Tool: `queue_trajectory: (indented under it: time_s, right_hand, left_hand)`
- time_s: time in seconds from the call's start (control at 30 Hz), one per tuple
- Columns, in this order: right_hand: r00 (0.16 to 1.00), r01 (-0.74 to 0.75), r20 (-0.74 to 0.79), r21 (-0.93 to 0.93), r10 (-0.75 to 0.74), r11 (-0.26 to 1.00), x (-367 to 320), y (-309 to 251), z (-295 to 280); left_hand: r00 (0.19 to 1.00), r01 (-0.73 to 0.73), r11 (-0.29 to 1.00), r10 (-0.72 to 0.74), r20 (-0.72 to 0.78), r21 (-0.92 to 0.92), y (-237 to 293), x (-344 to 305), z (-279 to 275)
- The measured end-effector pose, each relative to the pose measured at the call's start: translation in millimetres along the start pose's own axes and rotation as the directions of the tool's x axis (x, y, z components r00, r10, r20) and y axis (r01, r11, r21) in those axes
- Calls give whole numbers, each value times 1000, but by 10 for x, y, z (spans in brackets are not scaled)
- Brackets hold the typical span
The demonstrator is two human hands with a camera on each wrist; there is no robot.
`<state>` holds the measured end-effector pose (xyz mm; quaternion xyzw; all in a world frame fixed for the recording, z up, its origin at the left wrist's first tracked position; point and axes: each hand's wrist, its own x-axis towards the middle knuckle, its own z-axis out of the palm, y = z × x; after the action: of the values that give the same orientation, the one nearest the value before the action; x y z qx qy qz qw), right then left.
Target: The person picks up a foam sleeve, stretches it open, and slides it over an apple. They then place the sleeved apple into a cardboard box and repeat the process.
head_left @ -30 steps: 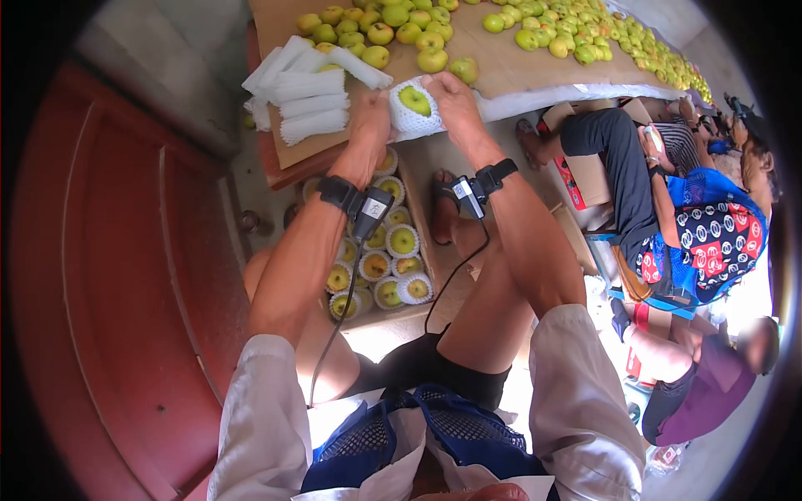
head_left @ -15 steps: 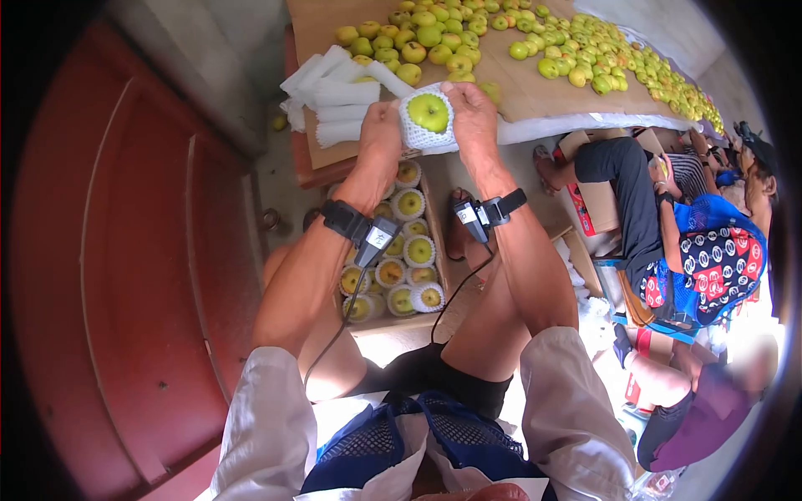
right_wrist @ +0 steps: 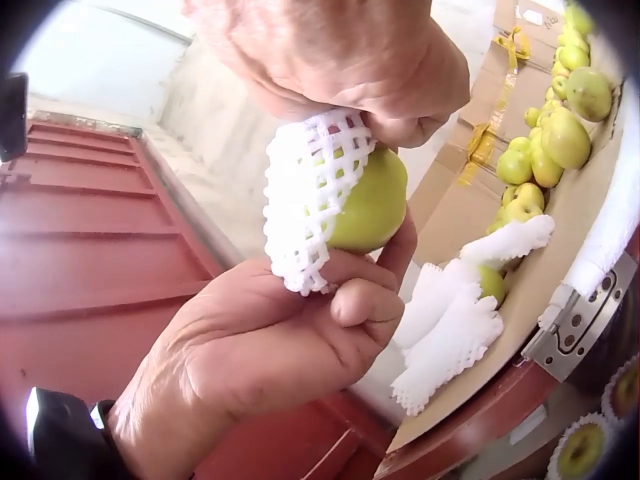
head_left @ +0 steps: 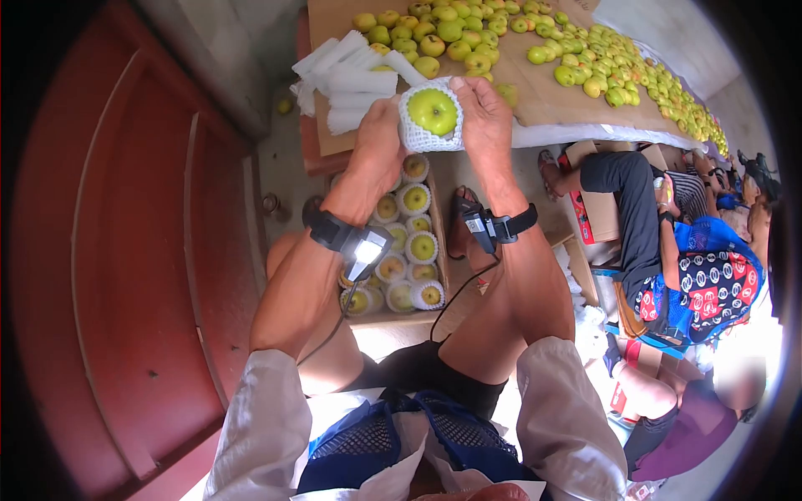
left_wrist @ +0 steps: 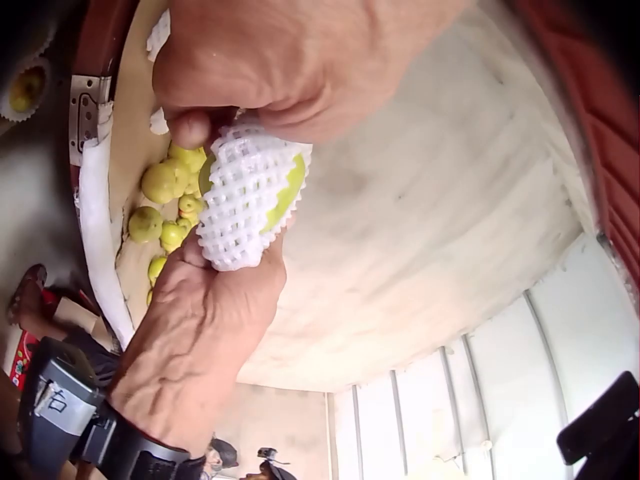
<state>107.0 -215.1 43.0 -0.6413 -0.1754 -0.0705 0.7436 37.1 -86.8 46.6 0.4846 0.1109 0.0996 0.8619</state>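
A green apple [head_left: 433,111] sits in a white foam net [head_left: 418,136], held up between both hands near the table's front edge. The left hand [head_left: 380,138] grips the net's left side, and the right hand [head_left: 487,121] pinches its right side. In the left wrist view the net [left_wrist: 250,190] covers much of the apple, with green showing through a gap. The right wrist view shows the apple's bare face [right_wrist: 370,205] out of the net, the left hand's fingers [right_wrist: 365,300] curled beneath and the right hand [right_wrist: 340,55] above.
Folded white nets [head_left: 359,82] lie on the cardboard-covered table [head_left: 535,100], beside many loose apples [head_left: 451,31]. Below, a box holds netted apples [head_left: 415,198]. A red door [head_left: 125,250] stands at the left. Other people sit at the right, near boxes [head_left: 599,213].
Both hands and the netted apple appear slightly farther right in the head view, still held together. The apple's green face shows more fully toward the head camera than a second ago.
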Motion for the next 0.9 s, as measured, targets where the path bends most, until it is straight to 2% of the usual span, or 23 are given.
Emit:
queue_trajectory:
  time_s: [0.13,0.23,0.33,0.43,0.53,0.63,0.67,0.77,0.87,0.9]
  right_hand:
    - [998,57,-14,-115,-59,992,-7,33,4]
    - [999,41,-27,-90,-44,995,-14,7,18]
    - [998,8,-68,-78,-13,997,-15,-14,37]
    - [997,-34,-72,-58,30,998,-13,-65,43]
    - [997,-68,-30,-57,67,996,10,-131,9]
    - [994,-106,7,-83,107,991,35,-109,-25]
    - [993,-115,10,-72,116,991,41,-100,-33]
    - [992,-121,18,-65,122,991,57,-93,-44]
    - [994,-107,22,-103,110,989,55,-108,-58]
    - [994,-108,22,-106,111,989,55,-103,-65]
  left_hand:
    - [1000,2,1000,-2,-14,-9,21,-24,4]
    - [999,-12,1000,12,-31,22,-7,-42,29]
    - [994,-36,986,53,-97,163,-107,6,-3]
    - [980,-139,962,168,-105,237,-158,43,-7]
    - [993,-56,953,85,-84,297,-54,5,-58]
    - [998,39,981,-31,-47,188,27,13,-90]
    - [999,46,992,-45,-4,116,43,0,-92]
    - [988,-4,981,-27,151,196,133,-71,-107]
    - [995,-4,959,-24,97,283,80,-32,-150]
    - [991,6,967,-40,127,254,98,-42,-154]
